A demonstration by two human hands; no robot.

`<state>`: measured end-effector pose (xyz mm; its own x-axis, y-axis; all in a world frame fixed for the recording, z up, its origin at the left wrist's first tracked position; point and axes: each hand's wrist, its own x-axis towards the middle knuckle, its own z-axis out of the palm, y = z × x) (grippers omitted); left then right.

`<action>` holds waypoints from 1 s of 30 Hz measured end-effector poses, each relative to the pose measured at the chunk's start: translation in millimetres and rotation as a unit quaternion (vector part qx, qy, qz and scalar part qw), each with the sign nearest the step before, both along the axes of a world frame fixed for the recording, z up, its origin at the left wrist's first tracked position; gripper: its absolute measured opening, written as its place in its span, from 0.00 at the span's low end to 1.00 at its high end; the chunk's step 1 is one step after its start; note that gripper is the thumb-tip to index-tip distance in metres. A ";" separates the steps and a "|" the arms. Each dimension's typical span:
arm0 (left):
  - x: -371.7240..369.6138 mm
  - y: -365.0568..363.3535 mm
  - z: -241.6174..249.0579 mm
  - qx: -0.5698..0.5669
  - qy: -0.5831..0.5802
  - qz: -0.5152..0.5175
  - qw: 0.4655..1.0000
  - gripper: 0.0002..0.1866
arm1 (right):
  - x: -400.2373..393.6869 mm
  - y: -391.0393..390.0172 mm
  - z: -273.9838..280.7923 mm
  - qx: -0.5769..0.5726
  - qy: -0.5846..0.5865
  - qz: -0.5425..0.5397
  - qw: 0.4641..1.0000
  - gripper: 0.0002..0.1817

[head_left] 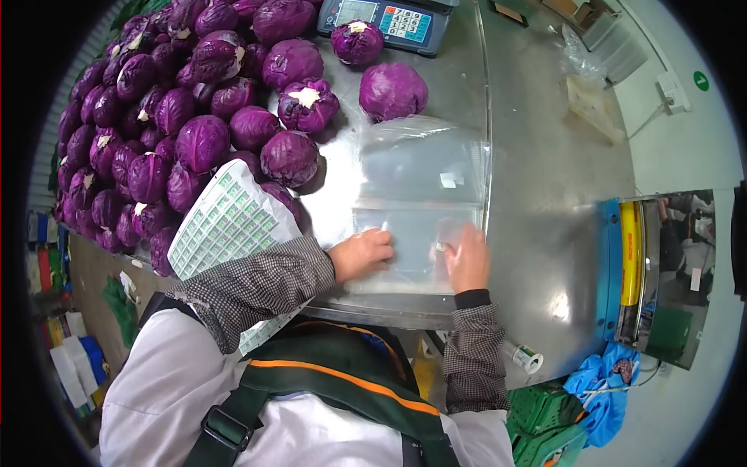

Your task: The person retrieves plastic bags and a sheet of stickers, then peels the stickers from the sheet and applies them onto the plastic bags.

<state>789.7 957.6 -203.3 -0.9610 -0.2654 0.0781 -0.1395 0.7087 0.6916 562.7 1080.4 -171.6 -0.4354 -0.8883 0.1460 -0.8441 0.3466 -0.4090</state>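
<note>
Clear plastic bags (420, 167) lie stacked flat on the metal table in front of me. My left hand (361, 254) rests on their left edge, fingers apart and lightly bent, with nothing held. Over the right part of the bags is my right hand (467, 261), slightly blurred, its fingers closed around a small green-and-white sticker (441, 247) that shows at the thumb tip. A sheet of green-printed stickers (226, 222) spreads beneath my left forearm and leans against the cabbages. One purple cabbage (393, 91) sits just beyond the bags' far edge.
A big heap of purple cabbages (204, 142) fills the left side of the table. A digital scale (405, 25) stands at the back. To the right are a roll of labels (526, 359), a blue-and-yellow machine (620, 265) and green crates (545, 416) below.
</note>
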 end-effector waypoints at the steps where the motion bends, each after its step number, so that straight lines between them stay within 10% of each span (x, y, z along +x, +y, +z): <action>1: -0.8 -1.1 2.7 0.037 -0.008 0.002 0.999 0.11 | 1.1 3.2 14.3 -0.039 -0.043 -0.050 0.997 0.16; 5: -12.8 -16.6 24.7 0.165 -0.021 0.030 0.986 0.06 | 15.6 51.9 37.4 -0.108 -0.075 -0.095 0.987 0.16; 8: -27.6 -42.9 57.0 0.179 -0.030 0.050 0.982 0.06 | 44.5 63.0 36.4 -0.119 0.022 0.128 0.984 0.20; 12: -47.1 -103.1 53.8 0.390 0.050 0.115 0.912 0.04 | 69.8 45.3 23.9 0.052 0.029 0.142 0.988 0.26; 16: -51.8 -151.3 50.2 0.351 -0.006 0.271 0.896 0.10 | 74.6 45.7 15.9 0.092 0.015 0.139 0.986 0.28; 20: -45.0 -159.5 50.6 0.512 0.105 0.359 0.773 0.21 | 73.1 36.8 25.4 0.106 0.013 0.133 0.985 0.25; 24: -0.5 -153.9 90.9 0.214 0.229 0.380 0.870 0.22 | 78.5 22.5 33.4 0.098 -0.029 0.117 0.988 0.22; 30: 113.6 -149.6 139.7 -0.121 0.044 0.216 0.968 0.14 | 150.5 -48.1 49.1 -0.044 -0.231 0.192 0.953 0.23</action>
